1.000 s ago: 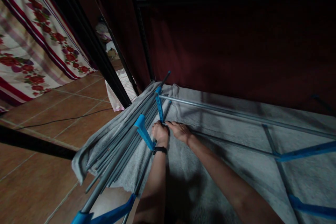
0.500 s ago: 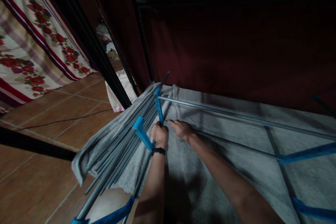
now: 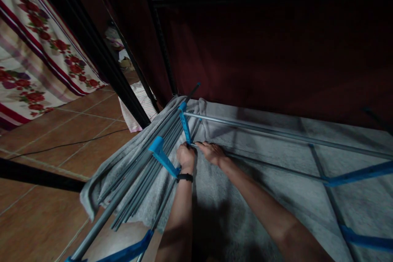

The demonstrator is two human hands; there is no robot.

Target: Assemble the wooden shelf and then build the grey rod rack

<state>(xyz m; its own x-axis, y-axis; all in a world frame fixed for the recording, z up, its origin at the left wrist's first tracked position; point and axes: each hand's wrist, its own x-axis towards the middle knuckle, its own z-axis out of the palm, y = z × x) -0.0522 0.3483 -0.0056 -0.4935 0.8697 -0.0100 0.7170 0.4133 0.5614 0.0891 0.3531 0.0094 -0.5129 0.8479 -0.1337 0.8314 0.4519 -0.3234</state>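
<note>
Closed around the joint at the lower end of a blue plastic bracket [image 3: 184, 125] is my left hand [image 3: 186, 156], with a dark band on its wrist. Just right of it, my right hand [image 3: 211, 152] pinches a grey metal tube [image 3: 276, 168] close to where its end meets that bracket. The fingertips' exact hold on the joint is partly hidden. A longer tube [image 3: 260, 127] runs from the bracket's top toward the right. A second blue bracket [image 3: 164, 159] sits left of my left wrist, joined to tubes of the same frame.
Several loose grey tubes [image 3: 144, 190] lie on a grey blanket [image 3: 221, 204] to the left. More blue brackets [image 3: 365, 173] are at the right. Black posts [image 3: 123, 73] and a dark red curtain [image 3: 260, 61] stand behind. A cable [image 3: 70, 143] crosses the tiled floor.
The near-left part of the frame, with its second blue bracket, has shifted slightly left in view. My right hand sits a little lower on the tube; both hands keep nearly the same grip.
</note>
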